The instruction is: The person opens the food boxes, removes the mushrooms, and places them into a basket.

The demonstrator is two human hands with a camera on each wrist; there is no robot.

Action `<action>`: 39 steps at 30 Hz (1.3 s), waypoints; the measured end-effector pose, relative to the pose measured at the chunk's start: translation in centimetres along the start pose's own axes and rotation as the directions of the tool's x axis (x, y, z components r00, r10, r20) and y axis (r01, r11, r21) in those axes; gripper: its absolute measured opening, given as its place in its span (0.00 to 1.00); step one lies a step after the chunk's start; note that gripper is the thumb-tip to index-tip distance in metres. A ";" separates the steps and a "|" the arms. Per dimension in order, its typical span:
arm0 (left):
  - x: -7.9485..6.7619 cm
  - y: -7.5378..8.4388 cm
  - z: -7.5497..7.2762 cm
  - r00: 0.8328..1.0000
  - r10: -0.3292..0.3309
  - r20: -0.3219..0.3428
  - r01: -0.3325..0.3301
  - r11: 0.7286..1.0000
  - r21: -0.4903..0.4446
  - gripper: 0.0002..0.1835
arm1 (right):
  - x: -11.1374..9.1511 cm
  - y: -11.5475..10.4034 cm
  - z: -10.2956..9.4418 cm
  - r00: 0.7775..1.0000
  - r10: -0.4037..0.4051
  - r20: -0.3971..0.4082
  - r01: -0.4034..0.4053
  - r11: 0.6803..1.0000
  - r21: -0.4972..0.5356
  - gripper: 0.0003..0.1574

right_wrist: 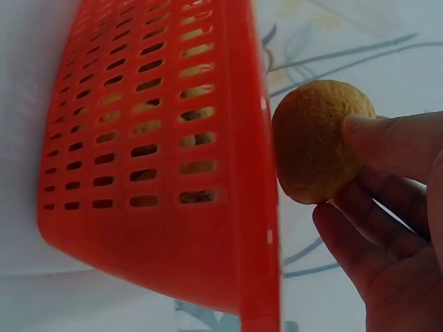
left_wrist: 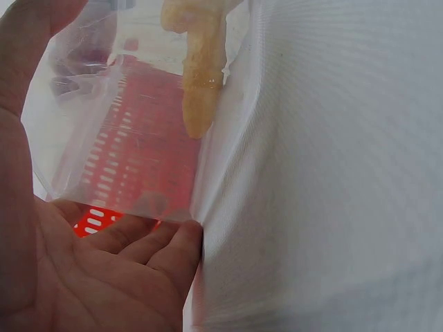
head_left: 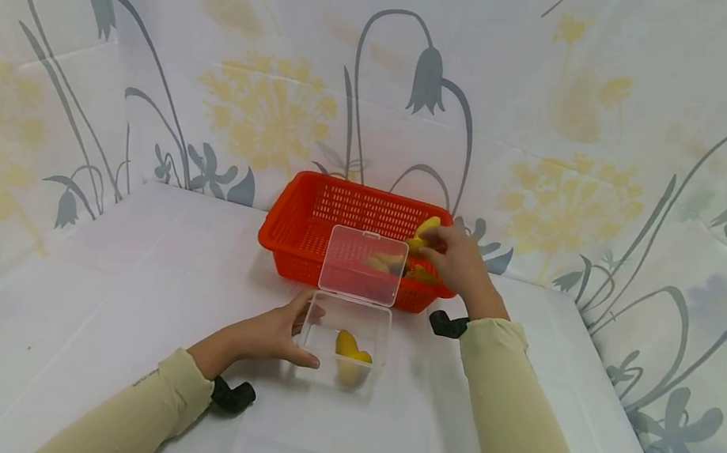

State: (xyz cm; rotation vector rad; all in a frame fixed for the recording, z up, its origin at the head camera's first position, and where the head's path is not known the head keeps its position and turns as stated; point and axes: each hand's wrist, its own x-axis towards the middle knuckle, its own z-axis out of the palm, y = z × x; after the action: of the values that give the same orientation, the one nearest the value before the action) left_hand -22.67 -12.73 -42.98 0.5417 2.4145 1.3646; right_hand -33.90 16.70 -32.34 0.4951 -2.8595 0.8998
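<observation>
A clear plastic box with its hinged lid raised stands in front of the red basket. One knobbly yellow ginger root lies inside it, also seen as a ginger root through the wall in the left wrist view. My left hand holds the box's left end, thumb at the near side and fingers at the far side. Over the basket's right end, my right hand pinches another ginger root between thumb and fingers. Its rounded tan end shows just beyond the rim in the right wrist view.
The red slotted basket sits at the back of the white-covered table, with several more ginger roots in its right part. A flower-printed cloth hangs behind and at both sides.
</observation>
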 end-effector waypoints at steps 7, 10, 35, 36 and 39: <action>0.0 0.2 0.0 1.000 -0.001 0.001 0.001 1.000 0.001 0.58 | 0.6 0.9 0.3 0.998 0.040 0.041 -0.039 0.999 -0.010 0.18; 0.0 0.1 0.0 1.000 0.001 -0.002 -0.001 1.000 0.001 0.58 | 0.7 1.1 0.4 0.998 0.040 0.045 -0.040 0.999 -0.015 0.18; 0.0 0.0 -0.1 1.000 0.019 0.014 -0.018 0.999 -0.028 0.58 | -1.8 -0.1 0.6 0.996 -0.078 -0.031 0.078 0.997 -0.021 0.17; 0.0 0.0 -0.1 1.000 0.018 0.013 -0.017 1.000 -0.026 0.57 | -2.0 -0.3 0.6 0.995 -0.087 -0.038 0.086 0.996 -0.018 0.17; 0.0 -0.1 -0.1 1.000 0.014 0.014 -0.014 1.000 -0.023 0.57 | -2.6 -0.8 0.7 0.992 -0.117 -0.049 0.117 0.993 -0.007 0.15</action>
State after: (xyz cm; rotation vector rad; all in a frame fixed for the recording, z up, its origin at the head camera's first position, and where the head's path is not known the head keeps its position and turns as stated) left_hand -22.77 -12.86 -43.00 0.5617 2.3855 1.3879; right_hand -31.18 16.43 -32.98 0.6239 -2.7550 0.8738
